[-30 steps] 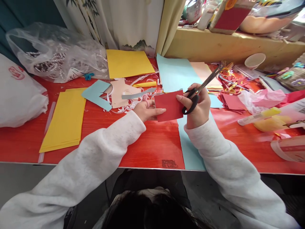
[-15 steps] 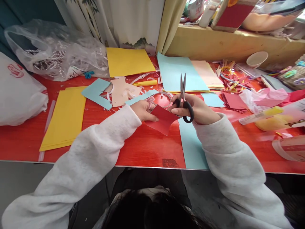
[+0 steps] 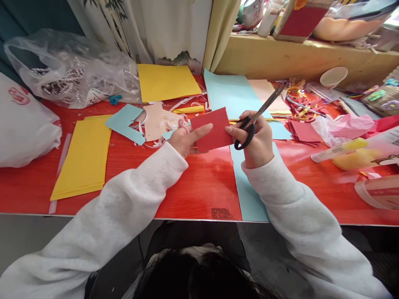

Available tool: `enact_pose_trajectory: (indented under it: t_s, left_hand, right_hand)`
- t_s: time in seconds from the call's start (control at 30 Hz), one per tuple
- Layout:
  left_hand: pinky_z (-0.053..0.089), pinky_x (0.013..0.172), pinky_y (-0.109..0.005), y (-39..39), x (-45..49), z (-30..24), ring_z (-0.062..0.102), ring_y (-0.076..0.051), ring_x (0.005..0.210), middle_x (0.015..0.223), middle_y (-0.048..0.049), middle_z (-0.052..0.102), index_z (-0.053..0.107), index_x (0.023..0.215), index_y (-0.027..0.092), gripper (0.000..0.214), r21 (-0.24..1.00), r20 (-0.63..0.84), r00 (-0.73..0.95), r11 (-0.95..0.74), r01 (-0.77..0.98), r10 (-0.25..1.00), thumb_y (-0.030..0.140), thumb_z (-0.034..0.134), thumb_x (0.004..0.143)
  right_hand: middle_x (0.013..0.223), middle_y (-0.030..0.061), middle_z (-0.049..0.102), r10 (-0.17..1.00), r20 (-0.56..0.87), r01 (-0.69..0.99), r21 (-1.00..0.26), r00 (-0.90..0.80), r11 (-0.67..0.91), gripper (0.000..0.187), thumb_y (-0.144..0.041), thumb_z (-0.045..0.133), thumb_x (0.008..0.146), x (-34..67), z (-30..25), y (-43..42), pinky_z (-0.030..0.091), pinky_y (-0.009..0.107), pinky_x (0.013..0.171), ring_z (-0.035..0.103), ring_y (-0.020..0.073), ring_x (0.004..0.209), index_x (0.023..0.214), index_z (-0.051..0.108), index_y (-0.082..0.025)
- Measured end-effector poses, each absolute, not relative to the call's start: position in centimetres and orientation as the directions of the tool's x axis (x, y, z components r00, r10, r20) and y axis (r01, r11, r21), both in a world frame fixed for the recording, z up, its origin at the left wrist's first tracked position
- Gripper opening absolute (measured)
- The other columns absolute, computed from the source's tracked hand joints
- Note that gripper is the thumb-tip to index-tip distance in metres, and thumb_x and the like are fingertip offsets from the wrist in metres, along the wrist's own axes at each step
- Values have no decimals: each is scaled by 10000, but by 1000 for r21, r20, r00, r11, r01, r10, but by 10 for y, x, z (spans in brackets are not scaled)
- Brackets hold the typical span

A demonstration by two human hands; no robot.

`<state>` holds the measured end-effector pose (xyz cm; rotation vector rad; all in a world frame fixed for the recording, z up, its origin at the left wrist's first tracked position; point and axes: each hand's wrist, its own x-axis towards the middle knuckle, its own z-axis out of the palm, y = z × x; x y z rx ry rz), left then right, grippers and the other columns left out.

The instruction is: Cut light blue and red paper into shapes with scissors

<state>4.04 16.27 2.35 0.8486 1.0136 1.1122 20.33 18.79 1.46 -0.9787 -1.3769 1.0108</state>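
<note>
A red piece of paper is held up above the table in front of me. My left hand grips its left side, thumb across the front and fingers behind. On the paper's right edge rests the thumb of my right hand. The same hand carries black-handled scissors, their blades together and pointing up and to the right, away from the paper. Beneath my right hand lies a long light-blue sheet. Cut light-blue and pale-pink paper lie just beyond my left hand.
Yellow sheets lie left and at the back. A large blue sheet is at the back middle. Plastic bags stand on the left. To the right are red paper pieces, a glue stick and a white cup.
The red paper has been raised and turned, so its face shows more fully. In my right hand the scissors have swung from upright to slanting right.
</note>
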Motion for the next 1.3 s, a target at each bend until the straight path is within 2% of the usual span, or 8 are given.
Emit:
enact_pose_trajectory:
  t_s: [0.1, 0.2, 0.4, 0.53, 0.63, 0.87, 1.03, 1.3]
  left_hand:
    - [550, 681, -339, 159, 47, 18, 625, -231, 886, 1015, -103, 651, 613, 954, 149, 424, 910, -184, 169, 233, -344, 968, 334, 734, 592]
    - [556, 703, -325, 159, 46, 14, 613, -236, 961, 1121, -94, 619, 571, 1023, 166, 457, 898, -160, 127, 198, -394, 979, 304, 724, 615]
    - [563, 743, -360, 153, 49, 17, 678, -208, 727, 954, -72, 685, 607, 973, 157, 380, 900, -158, 172, 214, -380, 972, 317, 707, 643]
    - [573, 748, -376, 149, 48, 23, 677, -241, 776, 910, -62, 691, 627, 878, 145, 347, 948, -38, -16, 31, -317, 999, 288, 752, 588]
    - [589, 716, -365, 153, 41, 27, 679, -241, 769, 861, -34, 685, 621, 800, 148, 306, 949, 70, -163, -116, -294, 984, 287, 763, 567]
    - [606, 649, -346, 164, 29, 28, 680, -240, 774, 752, -1, 648, 570, 761, 157, 308, 919, 165, -328, -265, -291, 930, 285, 767, 560]
    - [610, 648, -341, 160, 36, 28, 680, -239, 769, 766, -11, 648, 559, 709, 148, 294, 919, 182, -338, -282, -276, 923, 298, 765, 561]
    - [610, 620, -305, 157, 42, 23, 683, -241, 739, 661, 4, 598, 509, 615, 154, 327, 931, 206, -371, -299, -212, 906, 356, 759, 557]
  right_hand:
    - [655, -57, 541, 942, 336, -17, -942, -16, 336, 346, -302, 713, 641, 197, 10, 184, 447, 260, 559, 548, 105, 581, 804, 411, -257]
    - [671, -54, 539, 914, 405, 5, -914, -11, 405, 339, -343, 688, 674, 194, 6, 182, 461, 274, 591, 566, 112, 612, 818, 392, -261]
    - [663, -55, 533, 837, 547, 35, -837, 15, 547, 344, -393, 670, 696, 191, 1, 184, 480, 262, 591, 571, 96, 596, 841, 388, -258]
    - [618, -53, 523, 900, 430, 9, -902, -71, 432, 353, -449, 659, 689, 198, 11, 184, 448, 224, 463, 528, 81, 495, 872, 434, -248]
    - [626, -21, 530, 925, 301, 0, -951, -232, 309, 397, -546, 603, 694, 208, 22, 184, 420, 214, 405, 535, 93, 502, 882, 510, -208]
    - [569, 7, 516, 825, -2, 150, -984, -565, 101, 618, -659, 625, 569, 204, 24, 175, 361, 218, 342, 532, 122, 492, 864, 580, -117]
    - [554, 1, 511, 812, 4, 110, -990, -584, 84, 625, -656, 604, 601, 196, 15, 171, 371, 220, 352, 522, 121, 478, 903, 566, -110]
    - [552, -9, 488, 821, 87, 50, -989, -565, 140, 431, -560, 602, 688, 196, 15, 170, 336, 201, 353, 494, 88, 457, 738, 569, -134]
